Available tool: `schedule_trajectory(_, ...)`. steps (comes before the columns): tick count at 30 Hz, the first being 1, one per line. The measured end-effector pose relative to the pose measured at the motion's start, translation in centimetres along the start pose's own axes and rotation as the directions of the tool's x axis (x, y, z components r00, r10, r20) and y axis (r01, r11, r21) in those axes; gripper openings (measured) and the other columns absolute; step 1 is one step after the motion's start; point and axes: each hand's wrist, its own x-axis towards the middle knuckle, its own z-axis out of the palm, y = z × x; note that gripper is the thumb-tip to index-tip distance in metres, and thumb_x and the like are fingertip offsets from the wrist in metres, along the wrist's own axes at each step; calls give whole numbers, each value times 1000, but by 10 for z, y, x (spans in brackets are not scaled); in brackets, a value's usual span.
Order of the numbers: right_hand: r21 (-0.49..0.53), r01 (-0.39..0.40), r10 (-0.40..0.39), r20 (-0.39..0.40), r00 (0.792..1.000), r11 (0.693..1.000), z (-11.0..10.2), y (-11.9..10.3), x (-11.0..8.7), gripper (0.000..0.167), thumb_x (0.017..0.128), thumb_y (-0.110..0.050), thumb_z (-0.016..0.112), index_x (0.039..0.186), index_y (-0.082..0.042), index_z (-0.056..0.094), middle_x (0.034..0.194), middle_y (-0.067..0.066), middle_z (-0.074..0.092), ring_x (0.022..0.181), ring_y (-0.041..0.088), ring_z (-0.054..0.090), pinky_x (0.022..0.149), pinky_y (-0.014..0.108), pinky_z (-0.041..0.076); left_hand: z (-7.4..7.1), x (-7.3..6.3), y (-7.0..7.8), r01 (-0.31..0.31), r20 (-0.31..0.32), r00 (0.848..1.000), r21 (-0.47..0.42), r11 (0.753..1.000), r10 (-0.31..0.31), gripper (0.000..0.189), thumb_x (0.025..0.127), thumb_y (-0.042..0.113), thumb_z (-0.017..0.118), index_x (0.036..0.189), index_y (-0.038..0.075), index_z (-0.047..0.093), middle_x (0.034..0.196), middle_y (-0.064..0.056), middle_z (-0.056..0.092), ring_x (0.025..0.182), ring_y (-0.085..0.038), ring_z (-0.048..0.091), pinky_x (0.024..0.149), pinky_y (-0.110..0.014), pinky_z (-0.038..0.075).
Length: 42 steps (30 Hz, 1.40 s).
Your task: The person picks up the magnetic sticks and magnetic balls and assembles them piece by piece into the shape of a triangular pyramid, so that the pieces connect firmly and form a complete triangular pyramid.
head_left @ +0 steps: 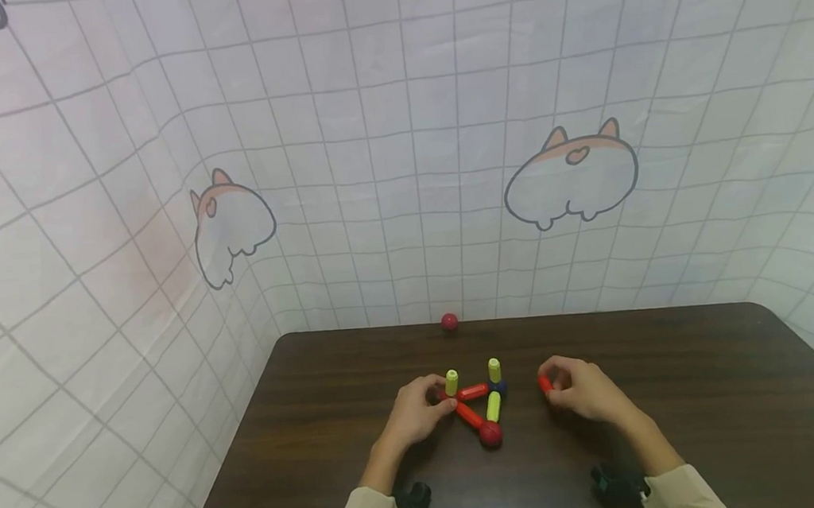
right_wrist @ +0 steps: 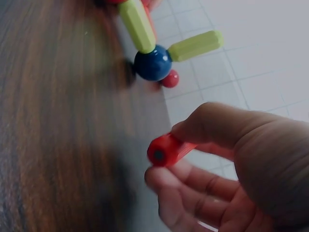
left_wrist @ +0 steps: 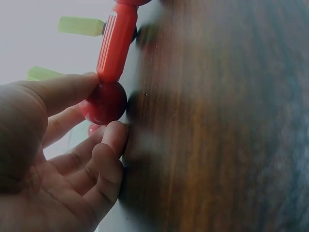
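Observation:
A triangle of magnetic rods and balls lies on the table. Two red rods (head_left: 469, 416) and a yellow-green rod (head_left: 494, 407) form its sides. Its corners are a red ball (head_left: 490, 434), a blue ball (right_wrist: 153, 63) and a second red ball (left_wrist: 105, 103). A yellow-green rod (head_left: 451, 382) stands up from that second red ball, and another upright rod (head_left: 494, 370) from the blue one. My left hand (head_left: 417, 411) pinches the red ball at the left corner between thumb and fingers. To the right of the triangle, my right hand (head_left: 587, 390) holds a loose red rod (right_wrist: 165, 150), its end face showing.
A lone red ball (head_left: 449, 322) sits at the far edge of the dark wooden table (head_left: 322, 452). Behind the table hangs a white gridded cloth (head_left: 386, 168) with cartoon animals. Dark wrist devices (head_left: 414, 502) are worn at both sleeves.

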Motion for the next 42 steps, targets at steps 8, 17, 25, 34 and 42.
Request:
schedule_trajectory(8, 129, 65, -62, -27, 998, 990, -3, -14, 1, 34, 93, -8, 70, 126, -10, 61, 92, 7, 65, 65, 15, 60, 55, 30, 53, 2, 1, -1, 7, -13, 1000, 18, 1000, -7, 32, 92, 28, 77, 119, 13, 70, 102, -3, 68, 86, -16, 57, 73, -35, 46)
schedule_trajectory(17, 189, 163, -151, -76, 986, 968, -1, -36, -2, 28, 93, -13, 74, 119, -13, 67, 96, 4, 71, 84, 11, 65, 67, 28, 53, 4, 2, -2, -17, -44, 999, 31, 999, 18, 32, 91, 28, 78, 117, 11, 71, 100, -4, 69, 89, -18, 60, 76, -38, 48)
schedule_trajectory(25, 267, 281, -259, -117, 959, 922, 11, -54, -3, 26, 92, -14, 77, 116, -11, 66, 98, 4, 71, 86, 9, 66, 76, 28, 52, 2, 2, 1, -15, -48, 999, 34, 999, 16, 33, 91, 28, 78, 118, 11, 71, 100, -4, 69, 90, -19, 61, 77, -38, 49)
schedule_trajectory(34, 292, 321, -306, -97, 947, 901, 26, -67, -3, 24, 91, -13, 77, 113, -12, 66, 99, 3, 70, 89, 11, 65, 79, 27, 54, 2, 2, 0, -26, -59, 998, 50, 998, 29, 30, 91, 28, 78, 115, 12, 71, 98, -2, 68, 88, -17, 59, 76, -36, 47)
schedule_trajectory(42, 279, 308, -311, -32, 950, 910, 38, -65, -3, 24, 92, -16, 76, 114, -13, 65, 96, 3, 68, 86, 11, 65, 73, 26, 52, 3, 2, 0, -25, -57, 998, 43, 999, 27, 31, 90, 28, 79, 115, 11, 71, 99, -3, 68, 89, -17, 60, 77, -37, 48)
